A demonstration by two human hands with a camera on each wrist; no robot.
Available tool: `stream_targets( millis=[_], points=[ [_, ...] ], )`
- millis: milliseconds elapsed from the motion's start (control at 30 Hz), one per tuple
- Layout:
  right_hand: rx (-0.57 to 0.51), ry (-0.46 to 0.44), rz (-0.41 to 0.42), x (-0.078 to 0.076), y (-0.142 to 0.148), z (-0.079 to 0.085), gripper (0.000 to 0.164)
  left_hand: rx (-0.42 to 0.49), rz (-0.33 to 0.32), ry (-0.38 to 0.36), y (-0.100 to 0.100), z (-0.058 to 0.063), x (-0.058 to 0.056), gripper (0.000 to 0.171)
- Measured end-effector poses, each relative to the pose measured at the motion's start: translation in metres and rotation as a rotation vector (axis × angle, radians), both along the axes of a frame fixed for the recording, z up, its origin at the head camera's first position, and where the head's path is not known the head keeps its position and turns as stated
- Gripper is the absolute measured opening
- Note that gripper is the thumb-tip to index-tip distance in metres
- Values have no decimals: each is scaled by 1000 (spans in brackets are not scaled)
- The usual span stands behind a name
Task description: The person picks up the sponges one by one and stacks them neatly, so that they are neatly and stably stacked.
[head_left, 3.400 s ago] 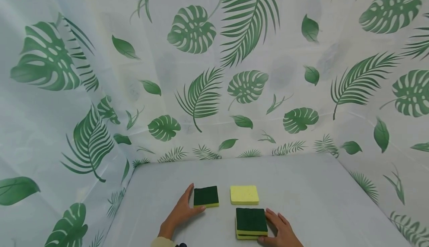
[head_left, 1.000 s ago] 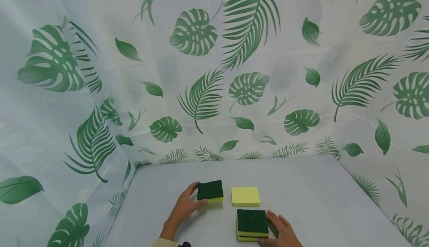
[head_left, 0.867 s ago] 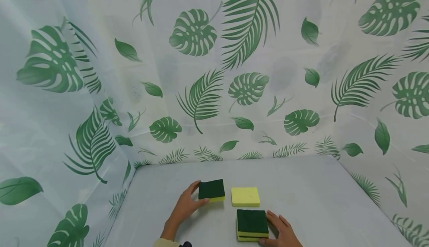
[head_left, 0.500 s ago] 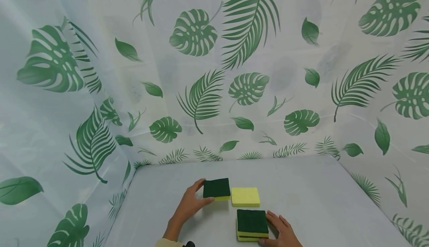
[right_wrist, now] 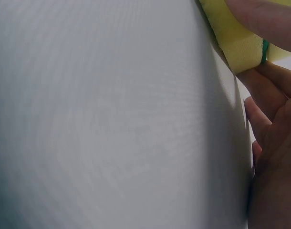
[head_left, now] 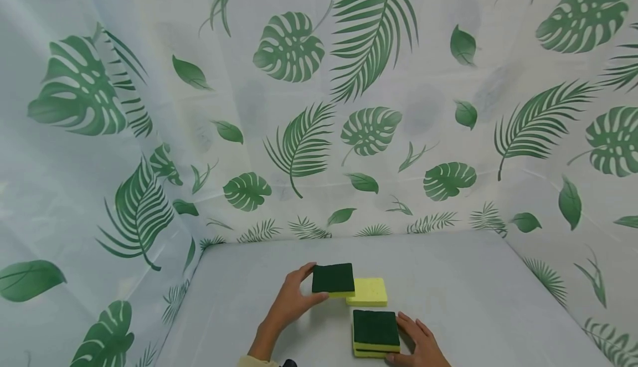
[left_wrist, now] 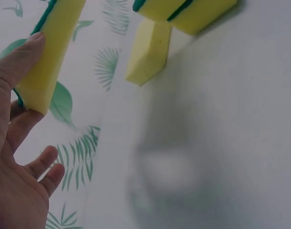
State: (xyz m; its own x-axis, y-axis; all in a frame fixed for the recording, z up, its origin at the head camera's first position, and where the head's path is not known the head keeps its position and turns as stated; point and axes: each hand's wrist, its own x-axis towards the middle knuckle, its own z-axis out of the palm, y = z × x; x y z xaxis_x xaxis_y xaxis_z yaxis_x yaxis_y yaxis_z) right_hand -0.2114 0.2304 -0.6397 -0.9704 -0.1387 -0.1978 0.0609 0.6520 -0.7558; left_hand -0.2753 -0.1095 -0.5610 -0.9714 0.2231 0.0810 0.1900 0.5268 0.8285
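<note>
My left hand (head_left: 291, 303) pinches a dish sponge (head_left: 333, 278), thumb on its near edge and fingers at the far side. This sponge has a dark green scouring layer on top and yellow foam below; it is raised, with a shadow under it. In the head view it overlaps the left edge of a yellow sponge (head_left: 370, 292) lying on the table. Nearer to me, two green-and-yellow sponges (head_left: 376, 328) are stacked, green sides up. My right hand (head_left: 421, 345) grips the stack's right side, and in the right wrist view the thumb (right_wrist: 269, 21) lies across the yellow foam.
A pale grey-white covered table (head_left: 448, 278) extends around the sponges. Behind it and at both sides hang white curtains (head_left: 309, 212) printed with green leaves.
My left hand has lifted its sponge off the table and carried it rightward to the yellow sponge's left edge. The right hand and the stack have stayed in place.
</note>
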Motion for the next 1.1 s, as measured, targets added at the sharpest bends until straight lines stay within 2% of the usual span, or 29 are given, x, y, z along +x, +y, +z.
stream_targets(
  millis=[533,733,900,1000,1100],
  points=[
    [2,20,-4,0,0,-2,102,6,-4,-39,20,-5,16,90],
    [-17,29,6,2,2,-2,101,24,-38,-44,28,-2,22,90],
    [11,6,-17,1,-2,1,101,43,-62,-47,36,0,27,89],
    [28,-8,-27,0,-4,1,102,47,-64,-58,41,-2,30,88],
    [23,14,-8,1,-2,0,101,51,-74,-68,45,-5,33,87]
  ],
)
